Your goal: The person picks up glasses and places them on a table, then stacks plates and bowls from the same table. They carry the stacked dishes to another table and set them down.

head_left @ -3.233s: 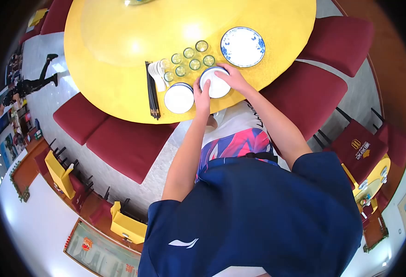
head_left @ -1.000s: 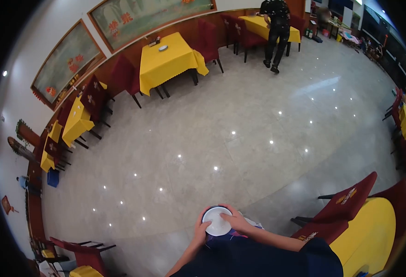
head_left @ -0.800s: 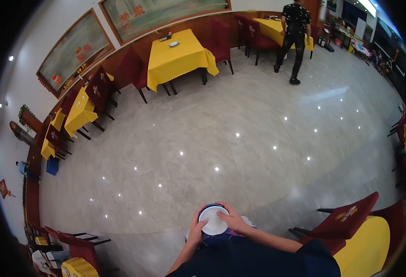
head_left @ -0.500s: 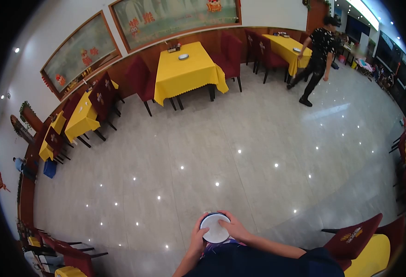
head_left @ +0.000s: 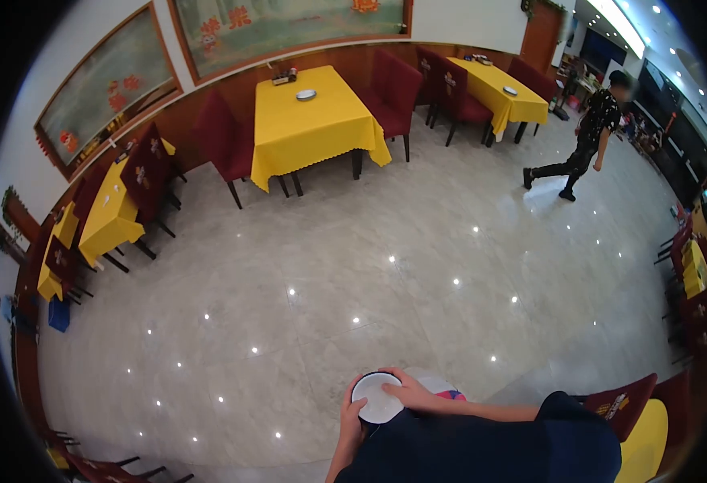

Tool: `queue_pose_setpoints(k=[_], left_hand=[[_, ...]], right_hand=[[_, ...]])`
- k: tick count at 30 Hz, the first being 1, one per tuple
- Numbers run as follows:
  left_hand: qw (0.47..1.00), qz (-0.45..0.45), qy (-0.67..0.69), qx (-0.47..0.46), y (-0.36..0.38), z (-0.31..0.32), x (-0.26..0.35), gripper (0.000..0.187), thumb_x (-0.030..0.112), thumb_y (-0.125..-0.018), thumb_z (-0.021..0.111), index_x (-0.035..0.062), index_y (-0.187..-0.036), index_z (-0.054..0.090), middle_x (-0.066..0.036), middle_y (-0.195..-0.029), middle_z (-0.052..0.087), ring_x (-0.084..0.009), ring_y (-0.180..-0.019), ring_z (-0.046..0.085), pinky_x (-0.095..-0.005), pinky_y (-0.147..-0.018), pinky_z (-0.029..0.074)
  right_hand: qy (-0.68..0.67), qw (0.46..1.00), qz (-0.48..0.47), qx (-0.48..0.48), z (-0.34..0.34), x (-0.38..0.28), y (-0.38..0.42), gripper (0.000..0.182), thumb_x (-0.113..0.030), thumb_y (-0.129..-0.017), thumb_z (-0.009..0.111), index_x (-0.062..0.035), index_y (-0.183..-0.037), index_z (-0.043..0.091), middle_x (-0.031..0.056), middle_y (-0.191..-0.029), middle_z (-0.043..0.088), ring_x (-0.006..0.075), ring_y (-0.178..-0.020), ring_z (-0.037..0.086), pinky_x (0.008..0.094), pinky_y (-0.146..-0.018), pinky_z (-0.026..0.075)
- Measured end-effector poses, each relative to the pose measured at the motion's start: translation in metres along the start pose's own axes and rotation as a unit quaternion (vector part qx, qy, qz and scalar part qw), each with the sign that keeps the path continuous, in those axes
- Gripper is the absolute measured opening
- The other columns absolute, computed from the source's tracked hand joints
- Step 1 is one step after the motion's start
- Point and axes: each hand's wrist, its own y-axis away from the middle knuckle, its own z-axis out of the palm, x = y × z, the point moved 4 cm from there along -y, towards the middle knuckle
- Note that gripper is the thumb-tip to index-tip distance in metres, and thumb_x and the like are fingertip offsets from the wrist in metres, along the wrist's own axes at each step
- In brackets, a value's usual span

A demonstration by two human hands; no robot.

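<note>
A stack of white bowls with blue rims (head_left: 373, 394) sits against my chest at the bottom of the head view. My left hand (head_left: 352, 417) grips the stack's left side. My right hand (head_left: 408, 393) lies over its right rim, thumb on the top bowl. My dark blue sleeves fill the bottom edge below the stack.
A wide shiny tiled floor (head_left: 385, 266) stretches ahead. A yellow-clothed table (head_left: 311, 122) with red chairs stands at the far wall; more such tables line the left wall (head_left: 108, 217) and the back right (head_left: 502, 90). A person in black (head_left: 583, 145) walks at the right. A red chair (head_left: 623, 402) is close on my right.
I lifted the bowl stack off the round yellow table and turned to the open floor. The view keeps swinging; the person in black has walked to the right.
</note>
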Motion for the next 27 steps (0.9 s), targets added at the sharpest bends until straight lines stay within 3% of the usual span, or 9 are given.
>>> queue_pose_setpoints(k=[7,11,14,16,19,24,27], left_hand=[[0.998,-0.031,-0.043,-0.019,-0.117,0.016,0.056,0.059,0.004,-0.08,0.049,0.001,-0.138,0.041,-0.018,-0.13,0.05,-0.0273,-0.118,0.051,-0.036,-0.101,0.043],[0.995,-0.049,-0.084,-0.035,-0.206,0.037,0.088,0.057,0.007,-0.082,0.051,0.0018,-0.138,0.041,-0.017,-0.13,0.049,-0.0266,-0.119,0.051,-0.0349,-0.1,0.043],[0.991,-0.045,-0.111,-0.055,-0.286,0.067,0.124,0.055,0.008,-0.085,0.053,0.0022,-0.138,0.041,-0.016,-0.13,0.051,-0.0249,-0.118,0.051,-0.0333,-0.099,0.043],[0.985,-0.097,-0.133,-0.042,-0.32,0.09,0.151,0.053,0.007,-0.086,0.053,0.0026,-0.138,0.042,-0.015,-0.128,0.052,-0.0239,-0.118,0.052,-0.0328,-0.1,0.042],[0.982,-0.068,-0.165,-0.059,-0.37,0.126,0.182,0.052,0.007,-0.088,0.052,0.0032,-0.139,0.042,-0.015,-0.129,0.052,-0.0234,-0.117,0.052,-0.0331,-0.101,0.041],[0.982,-0.061,-0.172,-0.05,-0.445,0.153,0.216,0.053,0.006,-0.088,0.053,0.0014,-0.139,0.042,-0.016,-0.13,0.052,-0.0229,-0.118,0.052,-0.0328,-0.102,0.04],[0.981,-0.049,-0.182,-0.05,-0.484,0.166,0.231,0.052,0.006,-0.087,0.053,0.0001,-0.138,0.042,-0.016,-0.13,0.052,-0.0226,-0.12,0.051,-0.0324,-0.102,0.04]], right_hand=[[-0.013,1.0,0.017,0.018,-0.023,-0.056,-0.101,0.038,-0.015,-0.095,0.055,-0.0028,-0.13,0.047,0.0115,-0.119,0.058,0.0174,-0.112,0.054,0.0298,-0.094,0.044],[-0.111,0.993,0.004,0.043,-0.053,-0.073,-0.184,0.037,-0.014,-0.094,0.056,-0.0034,-0.129,0.047,0.0114,-0.119,0.057,0.0176,-0.111,0.055,0.03,-0.094,0.045],[-0.097,0.994,-0.009,0.059,-0.081,-0.109,-0.25,0.038,-0.014,-0.094,0.056,-0.0034,-0.13,0.047,0.0115,-0.119,0.057,0.0179,-0.112,0.054,0.0302,-0.095,0.044],[-0.139,0.989,0.017,0.052,-0.091,-0.129,-0.283,0.039,-0.014,-0.094,0.056,-0.0031,-0.13,0.046,0.0117,-0.12,0.057,0.0183,-0.113,0.054,0.0304,-0.096,0.044],[-0.118,0.989,-0.055,0.073,-0.119,-0.177,-0.325,0.037,-0.013,-0.094,0.056,-0.0027,-0.128,0.047,0.0115,-0.118,0.058,0.0189,-0.113,0.054,0.0306,-0.095,0.044],[-0.143,0.987,-0.034,0.063,-0.147,-0.224,-0.397,0.038,-0.008,-0.094,0.054,-0.0059,-0.13,0.046,0.0083,-0.117,0.057,0.0165,-0.109,0.055,0.0291,-0.093,0.046],[-0.085,0.992,-0.062,0.074,-0.163,-0.243,-0.432,0.037,-0.008,-0.094,0.055,-0.0055,-0.13,0.046,0.0083,-0.117,0.058,0.0164,-0.109,0.055,0.0295,-0.093,0.046]])
